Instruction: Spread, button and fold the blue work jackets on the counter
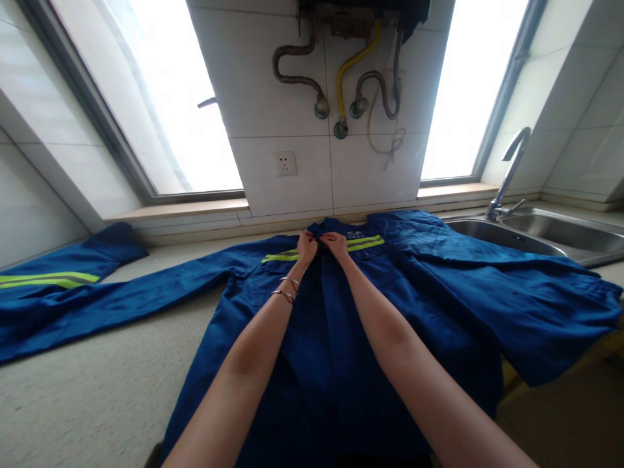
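A blue work jacket (341,351) with yellow-green reflective stripes lies spread front-up on a pale countertop (97,364). Its left sleeve (73,292) stretches far to the left, and its right sleeve (511,286) is folded over toward the sink. My left hand (307,246) and my right hand (336,244) meet at the top of the front placket, just below the collar. Both have fingers pinched on the fabric there, almost touching each other. Two thin bracelets (287,289) circle my left wrist.
A steel sink (546,234) with a tap (509,172) sits at the right. Behind the jacket is a tiled wall with a socket (285,164), pipes (341,84) and two bright windows above a ledge (180,209). The counter's front edge drops away at the lower right.
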The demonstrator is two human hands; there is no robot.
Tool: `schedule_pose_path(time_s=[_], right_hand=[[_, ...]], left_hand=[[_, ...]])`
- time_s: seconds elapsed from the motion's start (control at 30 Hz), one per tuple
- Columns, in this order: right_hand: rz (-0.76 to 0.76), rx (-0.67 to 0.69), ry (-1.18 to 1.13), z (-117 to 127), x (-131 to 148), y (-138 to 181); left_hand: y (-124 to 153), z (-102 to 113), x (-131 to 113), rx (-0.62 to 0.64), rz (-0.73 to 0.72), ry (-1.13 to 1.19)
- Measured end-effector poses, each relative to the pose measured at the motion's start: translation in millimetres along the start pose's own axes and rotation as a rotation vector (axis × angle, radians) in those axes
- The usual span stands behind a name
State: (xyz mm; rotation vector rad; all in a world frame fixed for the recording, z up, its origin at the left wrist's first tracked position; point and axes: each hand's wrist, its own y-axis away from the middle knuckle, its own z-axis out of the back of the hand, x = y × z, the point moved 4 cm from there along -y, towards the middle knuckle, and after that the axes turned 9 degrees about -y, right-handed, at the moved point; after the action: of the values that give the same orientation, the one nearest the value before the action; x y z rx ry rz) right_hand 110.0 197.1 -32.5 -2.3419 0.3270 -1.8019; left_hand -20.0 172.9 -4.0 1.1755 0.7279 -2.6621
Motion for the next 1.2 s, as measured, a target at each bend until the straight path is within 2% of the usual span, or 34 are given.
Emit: schedule_pose_path(time_s=[0.13,0.37,0.57,0.73,0.93,1.2], right_hand=[[0.005,0.024,-0.017,2.1,-0.8,-2.1],[0.132,0.079,0.161,5.2,-3.2,-5.3],[0.109,0.159,0.191,0.3,-3.2,-3.2],[0.148,0.139,0.244,0.5,-1.2,-2.6],[0.226,0.141,0.475,2.3,1.4,-2.3],[0.261,0.148,0.499,1.0,9.2,2.5]], left_hand=[[0.0,0.2,-3.0,0.001,-0.013,0.022],[1.5,-0.3,-8.2,0.026,-0.135,0.047],[-3.4,-3.9,-3.2,0.057,-0.196,0.038],[-2.3,-5.7,-1.1,0.101,-0.262,-0.008],[3.3,-2.5,-2.0,0.121,-0.294,-0.068],[4.5,0.7,-4.1,0.118,-0.341,-0.048]])
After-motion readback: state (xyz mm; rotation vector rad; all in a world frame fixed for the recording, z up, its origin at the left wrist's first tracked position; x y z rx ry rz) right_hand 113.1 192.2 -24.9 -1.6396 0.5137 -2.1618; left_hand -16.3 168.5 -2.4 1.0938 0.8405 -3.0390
